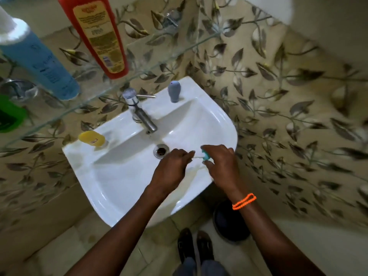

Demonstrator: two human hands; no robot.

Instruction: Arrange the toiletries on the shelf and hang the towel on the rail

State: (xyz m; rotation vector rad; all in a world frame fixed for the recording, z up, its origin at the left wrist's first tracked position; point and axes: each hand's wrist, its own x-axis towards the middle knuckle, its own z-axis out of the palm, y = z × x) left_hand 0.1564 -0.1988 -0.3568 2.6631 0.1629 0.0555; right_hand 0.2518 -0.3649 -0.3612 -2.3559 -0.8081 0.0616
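My right hand [221,164] grips a small teal item [205,156] over the right side of the white sink [111,176]; I cannot tell what the item is. My left hand [171,170] pinches the thin white end sticking out of it, just beside the drain [161,150]. A yellow bottle [92,138] lies at the sink's back left corner and a grey bottle [174,91] stands at its back right, with the tap [139,110] between. On the glass shelf [179,54] above stand a red bottle [95,34] and a blue bottle [39,62].
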